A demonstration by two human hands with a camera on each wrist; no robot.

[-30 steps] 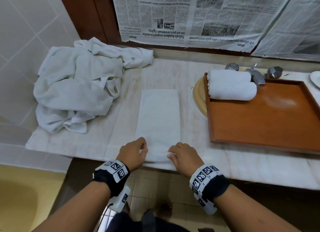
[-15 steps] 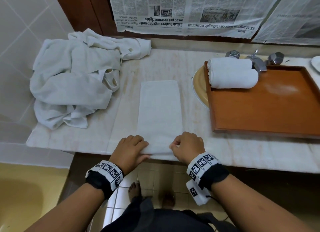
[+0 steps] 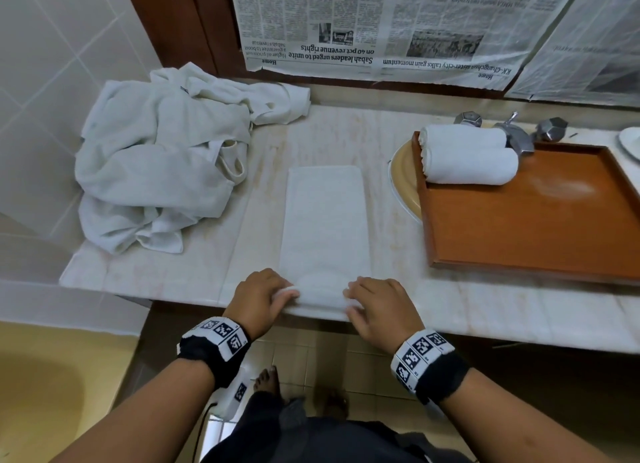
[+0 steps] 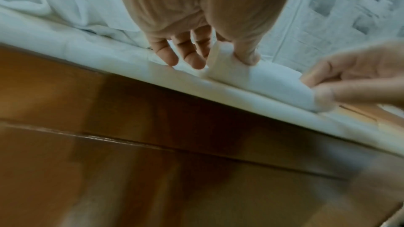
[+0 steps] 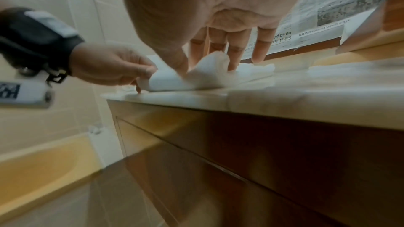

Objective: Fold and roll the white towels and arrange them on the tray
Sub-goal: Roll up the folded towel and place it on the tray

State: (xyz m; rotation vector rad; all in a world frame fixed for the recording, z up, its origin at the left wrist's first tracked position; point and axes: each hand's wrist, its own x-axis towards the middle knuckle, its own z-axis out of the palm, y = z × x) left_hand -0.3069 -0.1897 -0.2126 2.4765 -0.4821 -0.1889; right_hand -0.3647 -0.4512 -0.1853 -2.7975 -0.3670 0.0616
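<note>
Folded towel point(image 3: 325, 227) soft, limp; both hands, left hand point(image 3: 258, 298) and right hand point(image 3: 375, 307), pinch its 6 o'clock end on counter point(image 3: 180, 275); grip both corners evenly.

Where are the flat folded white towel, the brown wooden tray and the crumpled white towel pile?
flat folded white towel point(image 3: 325, 220), head view, middle.
brown wooden tray point(image 3: 540, 230), head view, bare floor.
crumpled white towel pile point(image 3: 156, 172), head view, centre.

light: soft, even | head: sharp, edges warped | wrist cams: blurry, dim below
</note>
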